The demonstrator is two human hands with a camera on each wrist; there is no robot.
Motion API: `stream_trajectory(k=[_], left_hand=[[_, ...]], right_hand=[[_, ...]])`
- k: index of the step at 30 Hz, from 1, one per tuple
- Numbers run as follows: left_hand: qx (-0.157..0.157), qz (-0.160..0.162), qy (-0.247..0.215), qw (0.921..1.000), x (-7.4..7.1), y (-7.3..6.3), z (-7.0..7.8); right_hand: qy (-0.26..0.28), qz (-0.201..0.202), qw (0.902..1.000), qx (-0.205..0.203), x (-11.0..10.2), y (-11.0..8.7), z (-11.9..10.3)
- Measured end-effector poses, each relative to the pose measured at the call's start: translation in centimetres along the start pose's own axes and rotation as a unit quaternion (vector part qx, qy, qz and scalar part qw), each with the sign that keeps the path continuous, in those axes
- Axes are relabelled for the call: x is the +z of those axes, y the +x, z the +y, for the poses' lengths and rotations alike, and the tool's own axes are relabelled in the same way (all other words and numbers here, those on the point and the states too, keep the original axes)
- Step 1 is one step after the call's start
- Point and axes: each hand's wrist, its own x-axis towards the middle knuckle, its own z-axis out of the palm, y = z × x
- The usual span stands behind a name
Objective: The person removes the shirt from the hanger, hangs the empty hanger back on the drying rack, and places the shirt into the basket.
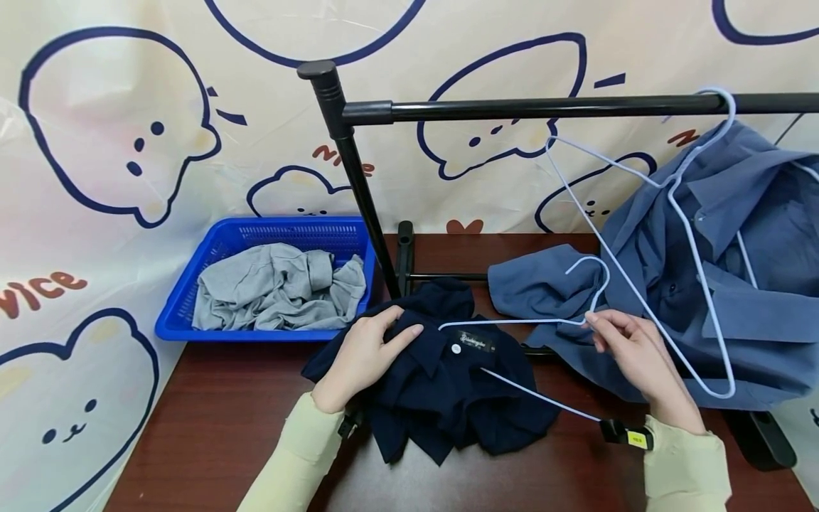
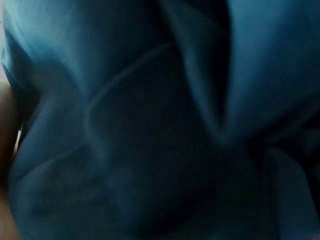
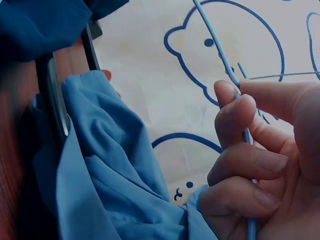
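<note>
A dark navy shirt (image 1: 441, 384) with a white button and a black collar label lies bunched on the table. My left hand (image 1: 367, 352) grips its left side, thumb on top and the other fingers partly hidden by cloth. In the left wrist view, the navy cloth (image 2: 135, 130) fills nearly everything. With thumb and fingertips, my right hand (image 1: 630, 348) pinches a light blue wire hanger (image 1: 512, 322) near the base of its hook. One end of this hanger goes into the shirt's neck opening. The right wrist view shows the fingers of my right hand (image 3: 250, 160) around the hanger wire (image 3: 217, 42).
A blue basket (image 1: 168, 313) with a crumpled grey garment (image 1: 275, 284) stands at the back left. Overhead runs a black rack rail (image 1: 512, 109). From it hang an unclothed light blue hanger (image 1: 694, 227) and a blue-grey shirt (image 1: 761, 313) at the right, close to my right hand.
</note>
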Motion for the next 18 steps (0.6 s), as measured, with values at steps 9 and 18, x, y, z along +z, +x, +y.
stream_trajectory(k=[9,18], left_hand=[[-0.037,0.011,-0.013,0.9992,-0.8,-0.2,-0.2],[0.007,0.051,-0.021,0.9984,-0.8,0.8,0.8]], right_hand=[[0.147,0.135,0.9771,0.076,-1.7,-0.4,0.0],[0.189,0.257,0.9452,0.071,-2.1,-0.2,-1.2]])
